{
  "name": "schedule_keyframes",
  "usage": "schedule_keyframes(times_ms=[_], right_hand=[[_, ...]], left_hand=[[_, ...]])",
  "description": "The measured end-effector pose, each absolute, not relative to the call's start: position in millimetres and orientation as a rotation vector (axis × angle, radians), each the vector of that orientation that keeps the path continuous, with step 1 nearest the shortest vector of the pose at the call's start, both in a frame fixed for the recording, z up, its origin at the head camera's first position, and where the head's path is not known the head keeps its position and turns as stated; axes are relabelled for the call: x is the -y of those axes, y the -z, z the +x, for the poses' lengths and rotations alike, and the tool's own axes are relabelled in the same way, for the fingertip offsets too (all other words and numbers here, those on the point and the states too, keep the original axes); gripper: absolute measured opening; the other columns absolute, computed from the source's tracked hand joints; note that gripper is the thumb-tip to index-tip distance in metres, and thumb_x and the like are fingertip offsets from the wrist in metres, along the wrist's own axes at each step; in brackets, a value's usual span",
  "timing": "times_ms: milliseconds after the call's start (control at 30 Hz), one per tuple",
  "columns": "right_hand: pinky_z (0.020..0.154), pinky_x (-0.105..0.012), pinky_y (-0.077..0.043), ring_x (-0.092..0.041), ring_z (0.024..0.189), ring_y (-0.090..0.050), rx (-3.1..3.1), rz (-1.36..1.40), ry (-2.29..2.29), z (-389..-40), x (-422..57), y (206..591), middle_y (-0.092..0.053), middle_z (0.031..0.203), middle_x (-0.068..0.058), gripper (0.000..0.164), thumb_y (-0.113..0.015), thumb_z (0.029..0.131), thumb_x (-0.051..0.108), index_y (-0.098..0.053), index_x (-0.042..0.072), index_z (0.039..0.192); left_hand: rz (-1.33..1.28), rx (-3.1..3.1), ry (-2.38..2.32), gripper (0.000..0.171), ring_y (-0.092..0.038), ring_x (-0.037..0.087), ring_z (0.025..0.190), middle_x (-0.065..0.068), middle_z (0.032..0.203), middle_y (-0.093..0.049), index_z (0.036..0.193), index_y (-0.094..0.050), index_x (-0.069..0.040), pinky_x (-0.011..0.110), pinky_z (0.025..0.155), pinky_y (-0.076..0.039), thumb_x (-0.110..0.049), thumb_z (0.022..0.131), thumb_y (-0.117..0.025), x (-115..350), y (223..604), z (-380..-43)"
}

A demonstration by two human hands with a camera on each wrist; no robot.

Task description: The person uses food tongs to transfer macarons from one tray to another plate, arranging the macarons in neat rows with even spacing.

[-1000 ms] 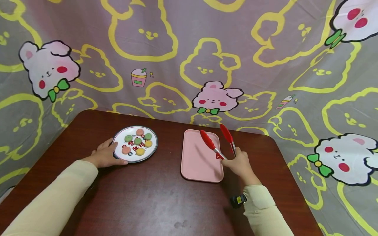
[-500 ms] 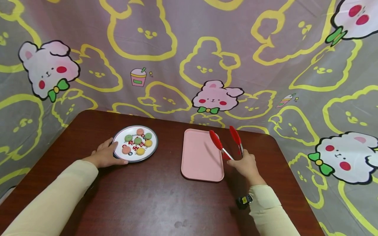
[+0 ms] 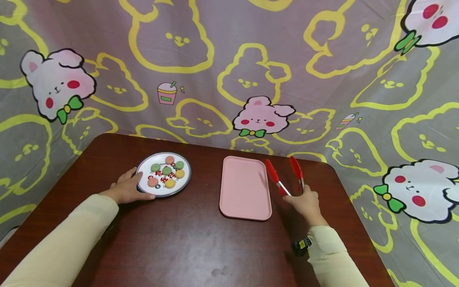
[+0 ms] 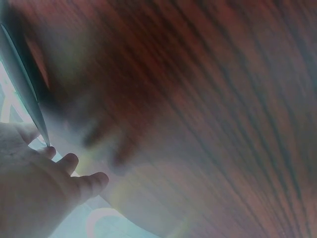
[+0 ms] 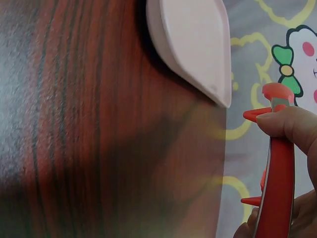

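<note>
My left hand lies at the left rim of a round white plate with a dark edge. Its thumb stretches along the front rim, and its fingers rest straight at the side. Several macarons sit on the plate: pink, yellow and green. In the left wrist view the fingers touch the plate's edge. My right hand grips red-tipped tongs, arms spread apart with nothing between them, right of a pink tray. In the right wrist view, the thumb lies on the tongs' red handle.
Everything stands on a dark brown wooden table with rounded far corners. A cartoon-print curtain hangs behind and beside it. Tray and plate are apart, with bare tabletop between them. A black wrist device hangs by the right sleeve.
The right hand has moved to the right with the tongs, from over the tray to beside it. Left hand, plate and macarons have stayed in place.
</note>
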State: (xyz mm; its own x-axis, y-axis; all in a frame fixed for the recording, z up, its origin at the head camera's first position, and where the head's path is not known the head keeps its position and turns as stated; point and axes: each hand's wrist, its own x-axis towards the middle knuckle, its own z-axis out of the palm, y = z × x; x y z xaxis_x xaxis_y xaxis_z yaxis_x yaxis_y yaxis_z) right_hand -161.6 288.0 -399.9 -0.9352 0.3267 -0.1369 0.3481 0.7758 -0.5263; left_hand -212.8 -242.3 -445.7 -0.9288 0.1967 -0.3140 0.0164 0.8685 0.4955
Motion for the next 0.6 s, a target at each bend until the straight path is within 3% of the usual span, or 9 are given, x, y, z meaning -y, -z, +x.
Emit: schedule_keyframes(times_ms=[600], right_hand=[[0.086, -0.062, -0.040, -0.049, 0.106, -0.039, -2.898, 0.673, 0.894, -158.3, -306.7, 408.6, -0.042, 0.113, -0.036, 0.080, -0.073, 0.080, 0.033, -0.036, -0.018, 0.129]], left_hand=[[0.171, -2.698, -0.720, 0.119, -0.009, 0.059, 0.132, 0.038, 0.148, -0.004, 0.144, -0.021, 0.016, 0.075, 0.098, -0.015, -0.060, 0.071, -0.076, 243.6, 448.2, -213.5]])
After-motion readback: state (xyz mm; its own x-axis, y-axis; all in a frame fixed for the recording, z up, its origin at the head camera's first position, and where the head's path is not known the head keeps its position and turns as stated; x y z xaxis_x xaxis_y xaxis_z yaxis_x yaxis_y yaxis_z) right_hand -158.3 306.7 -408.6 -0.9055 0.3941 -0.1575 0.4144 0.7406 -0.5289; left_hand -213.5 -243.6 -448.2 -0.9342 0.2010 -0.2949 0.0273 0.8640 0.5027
